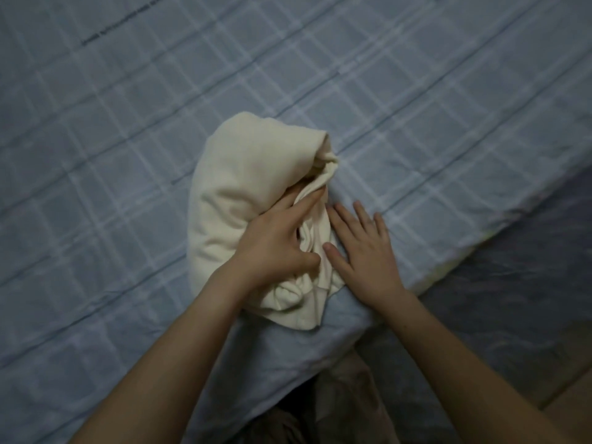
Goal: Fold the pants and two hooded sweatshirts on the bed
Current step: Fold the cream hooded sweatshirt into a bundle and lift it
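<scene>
A cream-coloured garment [243, 187] lies rolled into a thick bundle near the front edge of the bed [128, 123]; I cannot tell which garment it is. My left hand [275, 241] rests on the bundle's right side, fingers pushed into its loose folds, thumb against the cloth. My right hand [362, 248] lies flat on the sheet just right of the bundle, fingers spread, thumb touching the cloth's edge. No other garment is in view.
The bed has a blue-grey checked sheet that fills most of the view. Its edge runs diagonally from lower centre to the right, with dark floor [512, 299] beyond. My beige-clad legs [346, 405] stand against the bed's corner.
</scene>
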Tool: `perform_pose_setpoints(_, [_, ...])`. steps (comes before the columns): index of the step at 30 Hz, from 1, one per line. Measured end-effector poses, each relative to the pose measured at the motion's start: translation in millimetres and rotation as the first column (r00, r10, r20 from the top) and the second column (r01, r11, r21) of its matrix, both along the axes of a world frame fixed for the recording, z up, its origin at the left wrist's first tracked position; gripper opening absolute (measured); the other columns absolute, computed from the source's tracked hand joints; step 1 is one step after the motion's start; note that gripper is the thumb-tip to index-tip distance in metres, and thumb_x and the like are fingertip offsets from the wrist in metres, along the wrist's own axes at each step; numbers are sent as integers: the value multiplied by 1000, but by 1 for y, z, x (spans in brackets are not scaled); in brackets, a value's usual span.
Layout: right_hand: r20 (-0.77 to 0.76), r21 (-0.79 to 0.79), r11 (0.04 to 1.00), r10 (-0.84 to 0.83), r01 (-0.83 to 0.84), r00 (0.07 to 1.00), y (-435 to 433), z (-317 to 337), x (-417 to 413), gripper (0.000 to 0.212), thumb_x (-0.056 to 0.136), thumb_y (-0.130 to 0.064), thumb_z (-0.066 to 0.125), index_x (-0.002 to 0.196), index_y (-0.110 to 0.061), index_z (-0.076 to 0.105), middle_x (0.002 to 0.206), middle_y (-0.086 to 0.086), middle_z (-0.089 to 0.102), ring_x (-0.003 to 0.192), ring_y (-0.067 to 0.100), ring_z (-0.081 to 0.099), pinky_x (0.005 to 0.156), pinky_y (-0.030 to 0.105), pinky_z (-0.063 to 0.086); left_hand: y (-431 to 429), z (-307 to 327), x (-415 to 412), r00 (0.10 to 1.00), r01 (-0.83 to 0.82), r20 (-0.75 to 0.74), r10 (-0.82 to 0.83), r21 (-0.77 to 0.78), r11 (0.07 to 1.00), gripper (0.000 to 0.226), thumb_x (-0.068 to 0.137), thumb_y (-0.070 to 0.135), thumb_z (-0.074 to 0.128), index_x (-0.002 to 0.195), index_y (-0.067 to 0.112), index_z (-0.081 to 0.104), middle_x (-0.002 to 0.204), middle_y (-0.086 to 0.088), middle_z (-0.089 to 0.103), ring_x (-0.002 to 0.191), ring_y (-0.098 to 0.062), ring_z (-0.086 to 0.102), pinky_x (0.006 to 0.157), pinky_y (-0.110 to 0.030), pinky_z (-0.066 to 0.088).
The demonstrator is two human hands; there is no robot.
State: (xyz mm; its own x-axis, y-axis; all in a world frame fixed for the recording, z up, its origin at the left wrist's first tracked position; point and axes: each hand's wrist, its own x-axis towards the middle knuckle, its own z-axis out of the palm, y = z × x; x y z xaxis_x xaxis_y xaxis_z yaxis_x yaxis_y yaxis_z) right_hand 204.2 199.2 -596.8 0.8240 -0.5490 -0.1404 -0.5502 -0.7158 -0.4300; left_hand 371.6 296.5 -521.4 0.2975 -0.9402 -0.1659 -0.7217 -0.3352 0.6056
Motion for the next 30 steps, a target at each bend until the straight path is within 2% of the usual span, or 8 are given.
perform_pose_setpoints(3, [19, -12, 1000, -7, 7, 1000, 0, -1, 0, 64, 99, -55, 25, 157, -27, 26, 161, -2, 33, 153, 23, 18, 123, 49, 9, 9, 2, 6, 999, -23, -40, 21, -47, 999, 103, 60, 38, 76, 152, 36, 30, 158, 14, 25, 139, 14, 16, 102, 4, 16])
perform_pose_setpoints(6, [40, -25, 1000, -10, 11, 999, 0, -4, 0, 63, 99, -54, 28, 156, -27, 27, 160, -2, 35, 152, 24, 21, 122, 49, 10, 15, 5, 13, 994, -26, -111, 17, -86, 996, 107, 61, 34, 79, 153, 39, 25, 156, 16, 27, 144, 7, 20, 108, -4, 20])
perform_pose_setpoints(10, [60, -24, 1000, -15, 17, 998, 1, -5, 0, 63, 99, -53, 31, 156, -28, 28, 159, -1, 37, 151, 25, 23, 122, 50, 12, 19, 5, 15, 981, -65, -192, 43, -111, 992, 113, 60, 29, 81, 151, 51, 17, 153, 32, 27, 139, 8, 32, 100, -1, 28])
perform_pose_setpoints(14, [19, -18, 1000, -6, 7, 1000, 2, -2, 1, 65, 98, -55, 26, 156, -26, 29, 161, -2, 33, 152, 24, 19, 123, 48, 8, 6, -1, 6, 997, -30, -74, 25, -65, 997, 108, 60, 29, 77, 153, 42, 23, 151, 19, 39, 117, -8, 50, 87, 7, 26])
perform_pose_setpoints(20, [-9, -188, 978, -98, 94, 995, -9, 3, -11, 63, 95, -58, 34, 155, -37, 32, 161, 0, 33, 150, 31, 23, 118, 56, 10, 9, -2, 4, 997, -76, -38, 73, -84, 994, 111, 59, 36, 74, 153, 47, 16, 155, 21, 29, 136, 16, 23, 95, 8, 20])
perform_pose_setpoints(24, [-148, -223, 973, -102, 67, 984, -10, -6, -26, 63, 96, -58, 28, 155, -37, 30, 163, 1, 29, 151, 32, 21, 118, 58, 15, 9, -3, 3, 996, -87, -9, 86, -83, 993, 113, 57, 35, 76, 152, 47, 16, 153, 22, 31, 136, 6, 32, 87, 12, 17])
perform_pose_setpoints(27, [-137, -118, 987, -129, 113, 982, -11, 3, -20, 62, 96, -55, 22, 155, -37, 29, 164, -1, 26, 152, 28, 18, 120, 54, 12, 10, 0, 3, 997, -81, -17, 79, -98, 992, 113, 57, 33, 78, 152, 46, 19, 153, 21, 33, 130, 3, 38, 86, 12, 18])
perform_pose_setpoints(30, [195, 225, 953, -249, 204, 949, -21, 38, -5, 54, 101, -38, 31, 154, -26, 32, 162, 0, 29, 151, 22, 22, 124, 42, 14, 14, 3, 5, 996, -81, -46, 77, -110, 991, 112, 58, 33, 78, 152, 47, 19, 152, 23, 32, 128, 4, 41, 87, 10, 20])
